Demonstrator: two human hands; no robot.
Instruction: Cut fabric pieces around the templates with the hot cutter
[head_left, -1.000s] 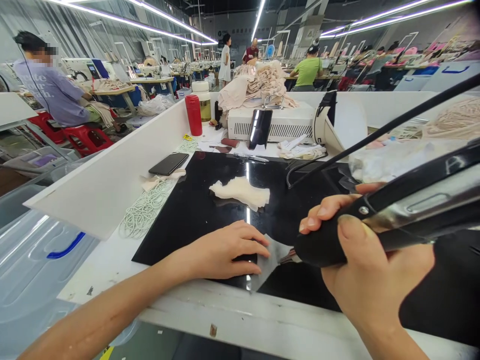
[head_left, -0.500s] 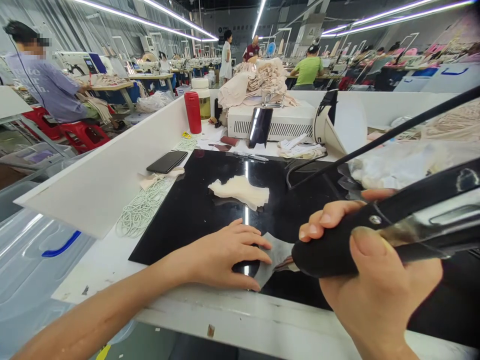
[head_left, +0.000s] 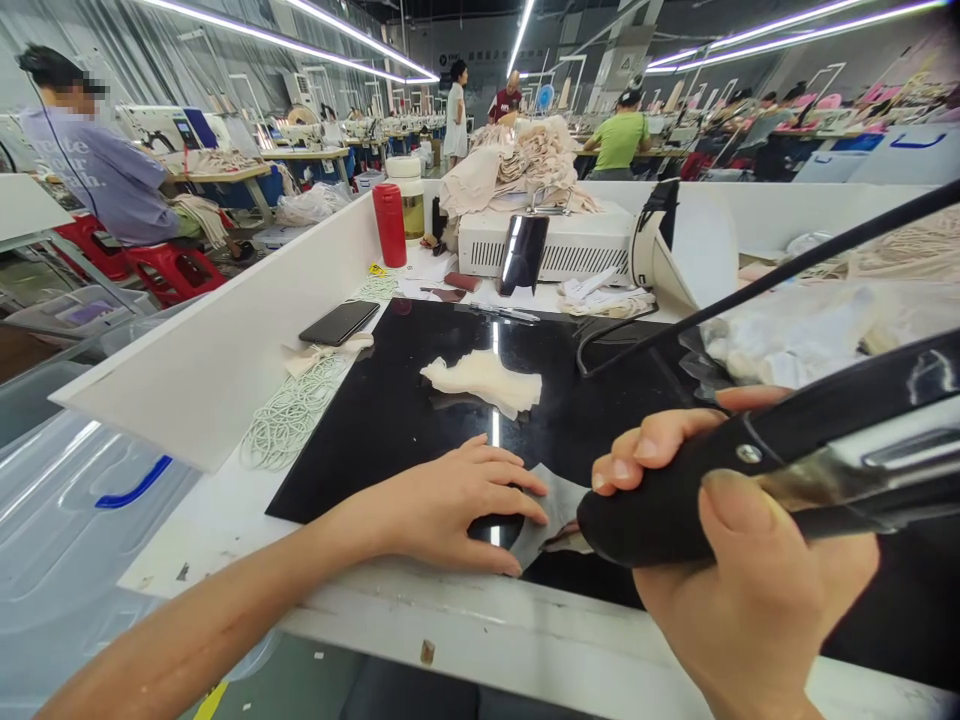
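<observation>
My left hand [head_left: 465, 508] lies with its fingers spread on the glossy black board [head_left: 360, 420]. Its fingertips press the edge of a small translucent whitish sheet [head_left: 553, 492]. My right hand [head_left: 757, 570] is wrapped round a thick black handheld tool [head_left: 660, 505] with a shiny metal lever along its body, the thumb by the lever. The tool's narrow tip [head_left: 566, 538] points left and down at the sheet, just right of my left fingertips; whether it touches is hard to see. Beyond my left hand, a crumpled cream fabric piece [head_left: 487, 383] lies on the board.
Left of the board are a black phone [head_left: 339, 322] and a tangle of pale green cord [head_left: 289, 425]. Behind stand a red bottle [head_left: 389, 225] and a white vented machine [head_left: 555, 245] topped with beige fabric [head_left: 525, 165]. A black cable [head_left: 772, 275] crosses the right side.
The tool's tip has shifted slightly left and down over the sheet, along with my right hand. My left hand keeps its place on the sheet. The view has moved slightly.
</observation>
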